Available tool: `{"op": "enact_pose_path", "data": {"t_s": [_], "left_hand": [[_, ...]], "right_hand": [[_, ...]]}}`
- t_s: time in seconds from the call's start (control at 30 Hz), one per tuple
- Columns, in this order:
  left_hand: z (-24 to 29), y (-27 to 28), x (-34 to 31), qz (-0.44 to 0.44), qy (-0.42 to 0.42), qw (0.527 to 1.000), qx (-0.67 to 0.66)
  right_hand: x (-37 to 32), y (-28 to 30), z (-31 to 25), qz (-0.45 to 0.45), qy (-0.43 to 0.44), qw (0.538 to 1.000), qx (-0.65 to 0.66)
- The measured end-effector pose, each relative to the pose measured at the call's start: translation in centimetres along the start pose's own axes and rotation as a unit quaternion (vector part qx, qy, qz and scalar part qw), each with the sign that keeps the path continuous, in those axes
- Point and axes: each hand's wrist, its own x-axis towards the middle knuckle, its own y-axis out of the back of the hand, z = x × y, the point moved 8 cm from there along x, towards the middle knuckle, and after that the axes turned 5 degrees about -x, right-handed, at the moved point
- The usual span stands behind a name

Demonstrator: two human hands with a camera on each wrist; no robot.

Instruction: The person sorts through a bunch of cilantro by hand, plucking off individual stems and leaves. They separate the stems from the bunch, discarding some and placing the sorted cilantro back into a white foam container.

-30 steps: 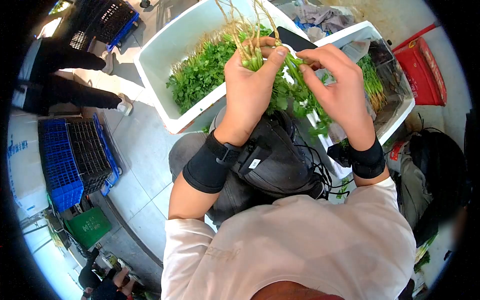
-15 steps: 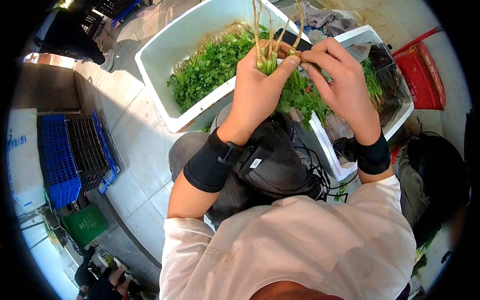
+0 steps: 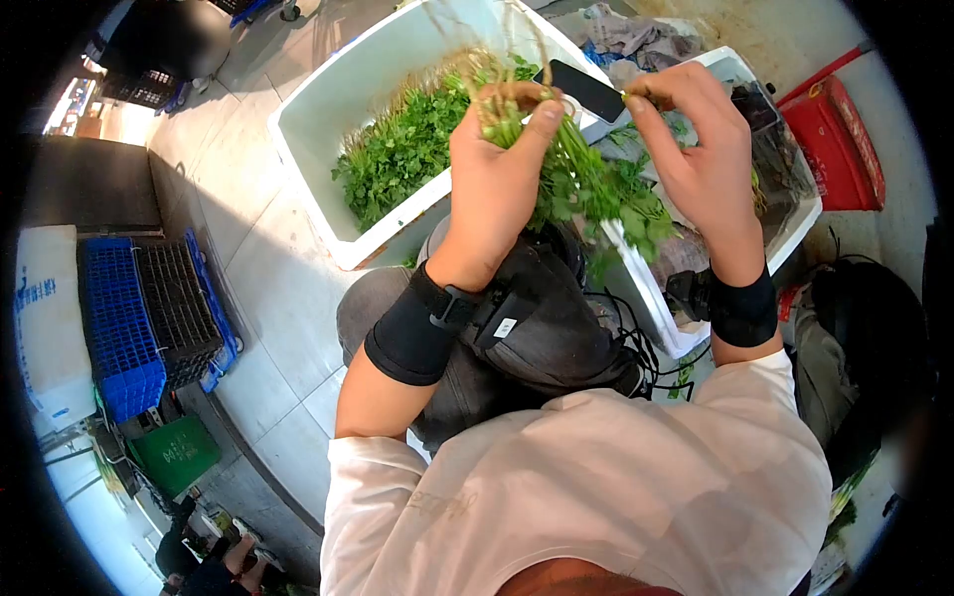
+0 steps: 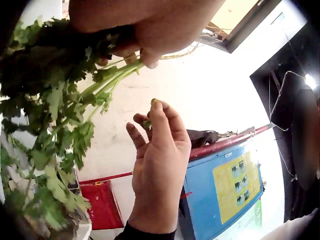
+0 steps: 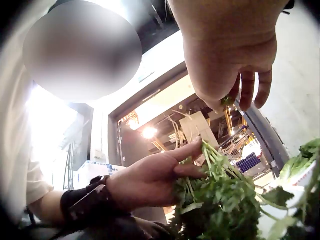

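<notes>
My left hand [image 3: 497, 169] grips a bunch of coriander [image 3: 596, 189] around its stem bases, with the pale roots pointing up and away and the leaves hanging to the right. In the left wrist view, green stems [image 4: 107, 85] run out from under the fingers. My right hand [image 3: 704, 139] is held apart, to the right of the bunch. Its thumb and index finger pinch a small yellow-green scrap of leaf [image 4: 154, 101]. That scrap also shows beneath the right hand [image 5: 230, 55] in the right wrist view.
A white foam box [image 3: 343, 248] at the left holds more coriander [image 3: 397, 164], roots toward the back. Another white box [image 3: 676, 343] stands at the right, with a black phone-like slab [image 3: 584, 91] behind the hands. A red dustpan [image 3: 835, 149] and blue crates [image 3: 119, 323] stand farther out.
My right hand has drawn away from the stems to the right with the small leaf scrap. The left hand and bunch moved right, then back left; the roots now look blurred.
</notes>
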Motion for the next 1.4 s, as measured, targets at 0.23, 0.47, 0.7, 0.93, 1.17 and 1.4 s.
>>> {"op": "enact_pose_path", "data": {"t_s": [0.23, 0.47, 0.7, 0.93, 1.17, 1.4], "left_hand": [[0.5, 2.5, 0.5, 0.107, -0.038, 0.990, -0.078], [2.2, 4.6, 0.2, 0.181, -0.091, 0.975, -0.094], [3.8, 6.8, -0.2, 0.241, -0.188, 0.948, -0.084], [3.9, 6.6, -0.5, 0.222, -0.174, 0.955, -0.092], [2.7, 5.1, -0.4, 0.179, -0.107, 0.975, -0.081], [0.9, 3.3, 0.1, 0.114, -0.039, 0.985, -0.120]], "right_hand": [[-1.7, -1.6, 1.4, -0.061, -0.068, 0.995, 0.031], [-4.4, -4.8, 3.8, -0.168, -0.188, 0.964, 0.081], [-4.9, -7.4, 4.4, -0.164, -0.200, 0.962, 0.085], [-5.5, -8.4, 5.8, -0.159, -0.223, 0.959, 0.075], [-6.2, -6.1, 6.3, -0.049, -0.269, 0.954, 0.124], [-4.9, -1.1, 3.8, 0.165, -0.125, 0.977, 0.061]]}}
